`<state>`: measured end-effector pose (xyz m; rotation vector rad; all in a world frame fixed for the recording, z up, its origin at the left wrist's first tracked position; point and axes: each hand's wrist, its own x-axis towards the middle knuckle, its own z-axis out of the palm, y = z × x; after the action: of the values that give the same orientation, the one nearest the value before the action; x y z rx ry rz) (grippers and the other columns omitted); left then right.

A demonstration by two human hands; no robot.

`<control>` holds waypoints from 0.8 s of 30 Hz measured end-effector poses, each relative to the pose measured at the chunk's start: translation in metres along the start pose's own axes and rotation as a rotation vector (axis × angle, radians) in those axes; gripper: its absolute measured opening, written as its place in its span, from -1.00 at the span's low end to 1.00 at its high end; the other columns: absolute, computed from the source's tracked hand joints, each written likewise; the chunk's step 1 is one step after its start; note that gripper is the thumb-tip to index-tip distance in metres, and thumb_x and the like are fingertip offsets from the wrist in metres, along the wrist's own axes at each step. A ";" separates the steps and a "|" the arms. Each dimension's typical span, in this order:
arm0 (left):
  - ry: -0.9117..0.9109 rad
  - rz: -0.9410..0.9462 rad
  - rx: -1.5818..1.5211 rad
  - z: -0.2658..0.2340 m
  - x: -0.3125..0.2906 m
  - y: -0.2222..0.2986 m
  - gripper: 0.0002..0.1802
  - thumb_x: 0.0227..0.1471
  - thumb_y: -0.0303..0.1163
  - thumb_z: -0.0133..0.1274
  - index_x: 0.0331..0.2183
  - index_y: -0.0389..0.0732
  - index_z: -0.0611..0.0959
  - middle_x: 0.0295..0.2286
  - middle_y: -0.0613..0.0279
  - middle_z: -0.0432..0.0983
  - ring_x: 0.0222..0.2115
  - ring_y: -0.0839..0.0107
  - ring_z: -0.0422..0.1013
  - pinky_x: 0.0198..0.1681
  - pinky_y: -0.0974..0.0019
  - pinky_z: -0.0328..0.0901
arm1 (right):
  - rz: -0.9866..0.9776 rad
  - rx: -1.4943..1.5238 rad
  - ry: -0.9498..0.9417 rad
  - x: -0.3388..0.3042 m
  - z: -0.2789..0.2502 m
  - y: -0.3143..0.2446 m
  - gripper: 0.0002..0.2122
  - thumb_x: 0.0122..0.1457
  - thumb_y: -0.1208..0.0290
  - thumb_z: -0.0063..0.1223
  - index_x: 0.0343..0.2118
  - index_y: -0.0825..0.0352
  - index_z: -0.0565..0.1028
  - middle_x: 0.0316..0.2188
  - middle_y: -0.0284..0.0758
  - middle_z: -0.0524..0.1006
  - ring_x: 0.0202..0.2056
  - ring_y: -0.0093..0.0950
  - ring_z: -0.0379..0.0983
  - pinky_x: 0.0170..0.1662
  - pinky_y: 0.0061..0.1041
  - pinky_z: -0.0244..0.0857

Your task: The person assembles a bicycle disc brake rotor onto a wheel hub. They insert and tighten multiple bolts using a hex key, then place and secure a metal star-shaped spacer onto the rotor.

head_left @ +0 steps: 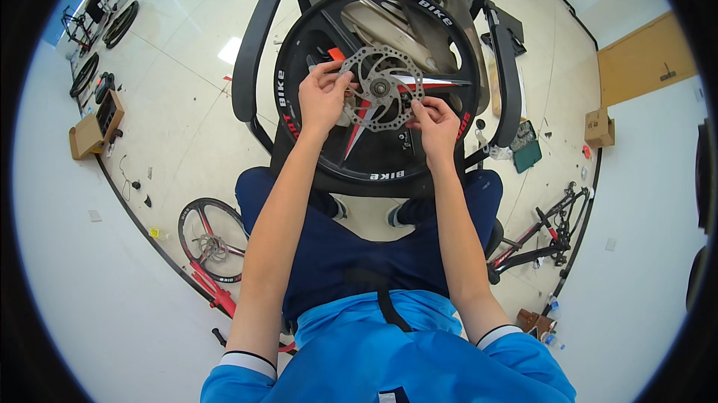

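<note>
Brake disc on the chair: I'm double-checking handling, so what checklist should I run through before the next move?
1. Left hand at the left edge of the brake disc: ok.
2. Right hand at its lower-right edge: ok.
3. Disc over the middle of the wheel, around the hub: ok in this view; whether it sits flush: cannot tell.
4. Disc bolts fitted: cannot tell, too small.
5. Chair free of other parts: not ok, a pale bicycle part shows between the wheel's spokes.
</note>
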<state>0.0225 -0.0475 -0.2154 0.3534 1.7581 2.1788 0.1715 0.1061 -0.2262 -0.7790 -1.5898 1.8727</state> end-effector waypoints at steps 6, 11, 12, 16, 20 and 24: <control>0.016 0.010 -0.008 0.001 0.000 -0.002 -0.68 0.14 -0.53 0.16 -0.07 -0.42 0.55 -0.32 0.03 0.64 -0.36 0.39 0.62 -0.35 0.42 0.50 | 0.003 -0.001 -0.003 0.001 0.001 -0.002 -0.81 0.20 0.44 0.24 -0.25 0.47 0.54 -0.46 -0.29 0.64 -0.53 -0.58 0.53 -0.42 -0.62 0.43; 0.015 0.012 0.000 0.002 0.000 -0.003 -0.67 0.15 -0.53 0.15 -0.05 -0.42 0.55 -0.32 0.03 0.65 -0.35 0.38 0.61 -0.34 0.42 0.49 | 0.009 0.017 -0.017 -0.001 0.002 -0.001 -0.81 0.21 0.43 0.24 -0.24 0.46 0.54 -0.45 -0.28 0.64 -0.52 -0.57 0.54 -0.41 -0.62 0.44; 0.009 0.006 0.005 0.002 0.000 -0.002 -0.67 0.16 -0.52 0.15 -0.04 -0.42 0.54 -0.31 0.04 0.65 -0.34 0.39 0.61 -0.33 0.42 0.48 | 0.010 0.020 -0.019 -0.001 0.001 -0.001 -0.81 0.21 0.42 0.24 -0.24 0.46 0.54 -0.45 -0.27 0.64 -0.52 -0.57 0.54 -0.41 -0.61 0.45; 0.043 -0.006 0.022 0.004 0.000 -0.005 -0.67 0.16 -0.53 0.15 -0.05 -0.41 0.55 -0.32 0.05 0.65 -0.36 0.40 0.60 -0.35 0.44 0.47 | 0.076 -0.001 -0.039 -0.006 -0.004 -0.001 -0.76 0.27 0.34 0.18 -0.24 0.47 0.55 -0.44 -0.25 0.63 -0.50 -0.54 0.56 -0.39 -0.58 0.46; 0.081 -0.012 0.032 0.005 -0.003 0.000 -0.69 0.15 -0.53 0.15 -0.06 -0.42 0.57 -0.33 0.05 0.65 -0.38 0.42 0.61 -0.37 0.45 0.47 | 0.180 0.022 -0.037 -0.005 -0.033 0.011 -0.74 0.33 0.29 0.08 -0.25 0.46 0.56 -0.43 -0.25 0.63 -0.45 -0.52 0.57 -0.36 -0.56 0.48; 0.095 -0.010 0.048 0.010 -0.004 0.002 -0.70 0.15 -0.53 0.15 -0.07 -0.42 0.58 -0.33 0.05 0.66 -0.38 0.42 0.61 -0.35 0.44 0.49 | -0.084 -0.633 -0.153 -0.006 -0.047 0.035 -0.83 0.23 0.40 0.11 -0.26 0.42 0.59 -0.39 -0.14 0.64 -0.41 -0.25 0.60 -0.26 -0.38 0.49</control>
<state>0.0303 -0.0403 -0.2114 0.2556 1.8605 2.1823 0.2088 0.1274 -0.2664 -0.8136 -2.3194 1.3927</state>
